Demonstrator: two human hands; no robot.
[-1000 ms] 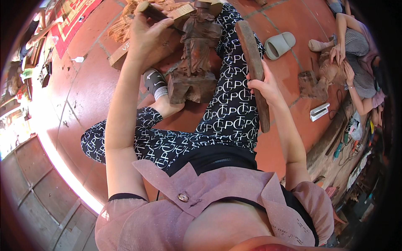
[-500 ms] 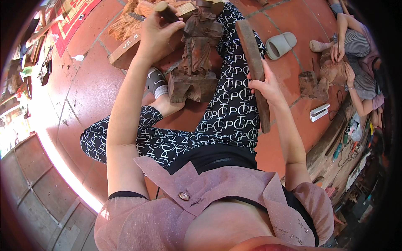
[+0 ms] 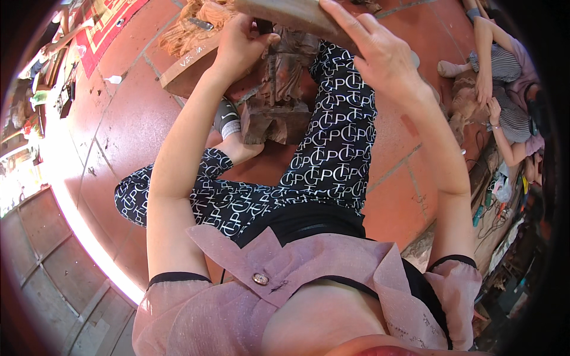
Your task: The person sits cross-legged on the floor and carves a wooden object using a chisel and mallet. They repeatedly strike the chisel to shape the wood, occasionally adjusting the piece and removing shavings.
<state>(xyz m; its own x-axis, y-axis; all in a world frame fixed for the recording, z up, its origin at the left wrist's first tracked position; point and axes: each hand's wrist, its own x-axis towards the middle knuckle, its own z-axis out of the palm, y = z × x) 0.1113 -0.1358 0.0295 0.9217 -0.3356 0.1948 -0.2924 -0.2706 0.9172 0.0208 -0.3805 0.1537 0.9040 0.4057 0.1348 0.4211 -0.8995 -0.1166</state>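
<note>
A dark carved wooden statue (image 3: 279, 121) stands on its block base between my legs, its upper part hidden by the bar and my hand. My left hand (image 3: 237, 50) is closed beside its upper part round a chisel (image 3: 264, 26), of which only a bit of dark handle shows; the blade is out of sight. My right hand (image 3: 389, 56) grips a long wooden mallet bar (image 3: 297, 13), which lies across above the chisel's top. Whether bar and chisel touch, I cannot tell.
Left of the statue lies a thick wooden block (image 3: 184, 74), with an orange-brown carving (image 3: 193, 32) behind it. At the right, another person's hands (image 3: 490, 104) are by a carved wooden piece (image 3: 463, 107). Cords and tools lie along a log (image 3: 490, 178). A red mat (image 3: 104, 26) is far left.
My right hand has swung the mallet bar up and to the left, from beside my right leg to over the chisel. My left hand has shifted slightly right and down with the chisel.
</note>
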